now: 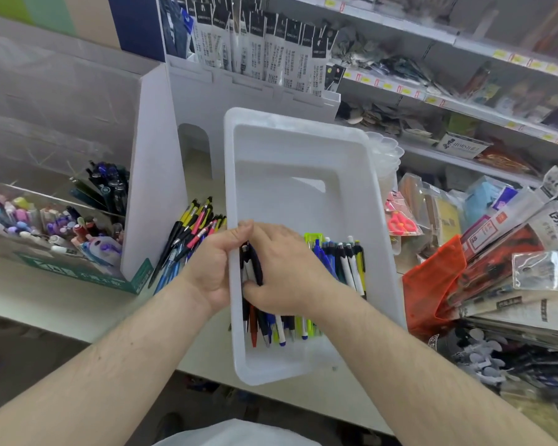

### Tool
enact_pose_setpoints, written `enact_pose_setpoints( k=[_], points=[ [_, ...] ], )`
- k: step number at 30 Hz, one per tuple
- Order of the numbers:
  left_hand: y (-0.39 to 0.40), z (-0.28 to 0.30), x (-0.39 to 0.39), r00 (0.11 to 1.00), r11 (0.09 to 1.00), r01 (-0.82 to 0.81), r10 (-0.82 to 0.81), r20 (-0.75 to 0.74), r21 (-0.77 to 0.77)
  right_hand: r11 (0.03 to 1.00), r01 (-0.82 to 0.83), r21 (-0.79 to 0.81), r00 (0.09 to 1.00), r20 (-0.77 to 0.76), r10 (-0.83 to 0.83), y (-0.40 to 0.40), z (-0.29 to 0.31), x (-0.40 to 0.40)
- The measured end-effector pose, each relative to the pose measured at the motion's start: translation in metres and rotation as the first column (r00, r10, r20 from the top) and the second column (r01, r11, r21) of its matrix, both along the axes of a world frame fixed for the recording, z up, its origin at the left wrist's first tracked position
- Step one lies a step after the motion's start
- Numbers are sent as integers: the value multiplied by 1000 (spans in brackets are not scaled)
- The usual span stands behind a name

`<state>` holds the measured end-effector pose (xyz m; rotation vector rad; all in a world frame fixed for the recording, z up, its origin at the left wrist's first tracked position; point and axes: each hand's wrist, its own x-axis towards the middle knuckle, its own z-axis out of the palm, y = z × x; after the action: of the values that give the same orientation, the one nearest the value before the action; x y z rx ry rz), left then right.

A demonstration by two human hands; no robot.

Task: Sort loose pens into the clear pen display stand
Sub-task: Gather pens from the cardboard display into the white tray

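A white plastic bin lies in the middle of the counter with several loose pens piled at its near end. My right hand is inside the bin, fingers curled round a few dark and white pens. My left hand grips the bin's left wall, thumb over the rim. A clear pen display stand with dark pens in it stands at the left. More loose pens lie on the counter between the stand and the bin.
A white cardboard display rises behind the loose pens. A box of pastel pens sits at far left. Packaged stationery and an orange folder crowd the right. Shelves with goods run along the back right.
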<state>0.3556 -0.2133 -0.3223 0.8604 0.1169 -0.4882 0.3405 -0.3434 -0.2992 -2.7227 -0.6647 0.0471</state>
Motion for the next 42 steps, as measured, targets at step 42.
enact_pose_setpoints(
  k=[42],
  points=[
    [14,6,-3,994,990,59,-46,-96,131,684,703,193,710,-238,-663,-76,-15,-16]
  ],
)
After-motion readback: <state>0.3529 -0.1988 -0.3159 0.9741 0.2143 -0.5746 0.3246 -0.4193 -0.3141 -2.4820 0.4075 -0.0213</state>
